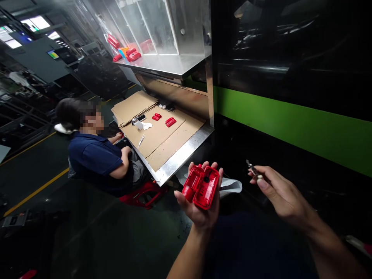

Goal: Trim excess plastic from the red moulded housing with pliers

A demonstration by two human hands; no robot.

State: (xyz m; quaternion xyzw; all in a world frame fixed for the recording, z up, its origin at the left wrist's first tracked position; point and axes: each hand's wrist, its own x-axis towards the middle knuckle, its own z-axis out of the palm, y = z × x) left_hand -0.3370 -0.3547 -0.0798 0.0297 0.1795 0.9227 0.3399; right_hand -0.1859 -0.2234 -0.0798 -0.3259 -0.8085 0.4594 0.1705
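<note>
Two hollow red plastic housing parts (206, 188) lie side by side in my left hand (200, 213), their open sides turned up. The fingers curl up behind them and the thumb rests at the left edge. Ribs and a dark round spot show inside. To the right, my right hand (279, 190) is closed in a pinch on a small slim tool with a metal tip (252, 168). The tip points up and left, apart from the red parts. Its exact kind is too small and dark to make out.
A seated co-worker (95, 159) is at the left of a cardboard-covered table (165, 143). Red parts (171, 122), scissors (141, 140) and white paper (143, 125) lie on it. A metal shelf (174, 64) overhangs its back. A dark machine with a green band (285, 116) stands right.
</note>
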